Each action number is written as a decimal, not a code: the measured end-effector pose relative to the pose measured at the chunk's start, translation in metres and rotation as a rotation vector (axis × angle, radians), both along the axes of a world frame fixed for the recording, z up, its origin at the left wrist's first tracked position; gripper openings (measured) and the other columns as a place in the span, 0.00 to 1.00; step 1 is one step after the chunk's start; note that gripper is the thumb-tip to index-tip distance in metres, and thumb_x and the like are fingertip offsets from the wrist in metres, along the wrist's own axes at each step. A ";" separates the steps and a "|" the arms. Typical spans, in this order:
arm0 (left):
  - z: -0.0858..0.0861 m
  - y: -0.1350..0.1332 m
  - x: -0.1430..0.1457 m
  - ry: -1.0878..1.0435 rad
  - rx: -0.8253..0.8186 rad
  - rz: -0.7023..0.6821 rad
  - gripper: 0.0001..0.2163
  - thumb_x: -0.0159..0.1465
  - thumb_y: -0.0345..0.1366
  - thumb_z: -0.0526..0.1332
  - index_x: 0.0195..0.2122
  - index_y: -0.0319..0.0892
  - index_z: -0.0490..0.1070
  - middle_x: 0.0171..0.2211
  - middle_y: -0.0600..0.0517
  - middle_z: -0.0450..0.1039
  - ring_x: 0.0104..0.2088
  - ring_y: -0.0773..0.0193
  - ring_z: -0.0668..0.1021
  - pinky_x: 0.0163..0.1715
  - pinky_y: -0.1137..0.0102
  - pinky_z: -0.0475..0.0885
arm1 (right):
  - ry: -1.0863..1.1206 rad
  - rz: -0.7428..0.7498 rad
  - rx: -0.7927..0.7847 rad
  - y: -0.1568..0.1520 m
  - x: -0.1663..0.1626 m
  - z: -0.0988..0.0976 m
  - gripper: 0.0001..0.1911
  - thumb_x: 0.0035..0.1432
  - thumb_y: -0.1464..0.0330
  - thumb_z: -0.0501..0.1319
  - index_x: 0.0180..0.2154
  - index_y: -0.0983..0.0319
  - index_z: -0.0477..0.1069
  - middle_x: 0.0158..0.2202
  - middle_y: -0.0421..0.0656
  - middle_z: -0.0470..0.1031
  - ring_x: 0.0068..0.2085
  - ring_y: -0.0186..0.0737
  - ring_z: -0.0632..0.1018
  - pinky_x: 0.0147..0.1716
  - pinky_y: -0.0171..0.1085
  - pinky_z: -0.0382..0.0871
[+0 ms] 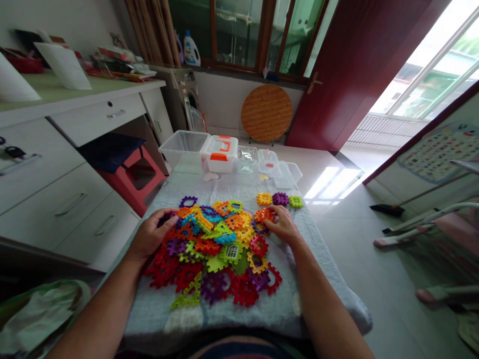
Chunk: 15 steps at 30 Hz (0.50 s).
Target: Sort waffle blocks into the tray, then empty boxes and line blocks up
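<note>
A pile (215,262) of toothed plastic tiles lies on the cloth (329,284) of the table in the head view, between the two forearms. The right hand (285,225) has its thumb and fingers closed on an orange tile (261,215) at the pile's right edge. The left hand (151,233) rests against the left edge, thumb over the tiles; its fingers are partly hidden, so I cannot tell whether it grips one.

A blue frame (188,201) lies at the far left of the pile, and a green triangle (190,293) at the near side. A pale window (232,252) sits in a green tile near the middle.

Beyond the right hand, a yellow tile (264,199), a purple tile (280,199) and a lime tile (296,201) form a row. Along the table's far end stand a clear bin (183,160), a box (220,149) with orange latches, and smaller clear containers (247,158). A red stool (139,174) stands left of the table.
</note>
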State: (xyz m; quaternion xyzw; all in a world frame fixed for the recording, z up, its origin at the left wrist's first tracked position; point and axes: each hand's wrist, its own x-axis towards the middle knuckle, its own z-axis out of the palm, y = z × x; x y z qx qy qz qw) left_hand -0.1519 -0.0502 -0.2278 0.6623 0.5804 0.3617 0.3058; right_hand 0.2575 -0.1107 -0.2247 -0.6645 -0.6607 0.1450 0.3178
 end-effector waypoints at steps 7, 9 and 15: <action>-0.001 0.000 -0.001 0.000 -0.005 -0.007 0.23 0.59 0.55 0.60 0.46 0.43 0.75 0.47 0.49 0.78 0.48 0.52 0.78 0.53 0.63 0.71 | -0.051 -0.013 -0.003 0.004 -0.011 0.003 0.21 0.51 0.59 0.67 0.46 0.61 0.75 0.43 0.47 0.73 0.47 0.49 0.73 0.52 0.47 0.66; -0.001 0.000 -0.001 0.006 -0.002 -0.005 0.23 0.59 0.55 0.60 0.46 0.43 0.75 0.47 0.49 0.78 0.47 0.52 0.78 0.53 0.63 0.71 | -0.075 -0.007 -0.028 0.005 -0.013 0.004 0.22 0.52 0.59 0.67 0.47 0.61 0.75 0.44 0.48 0.73 0.48 0.49 0.73 0.52 0.46 0.65; -0.001 0.001 -0.001 0.008 -0.002 -0.008 0.23 0.58 0.55 0.60 0.46 0.43 0.75 0.47 0.48 0.78 0.46 0.52 0.79 0.51 0.63 0.72 | -0.132 -0.011 -0.082 0.004 -0.019 0.010 0.21 0.51 0.62 0.66 0.48 0.62 0.74 0.43 0.48 0.74 0.47 0.48 0.73 0.52 0.45 0.64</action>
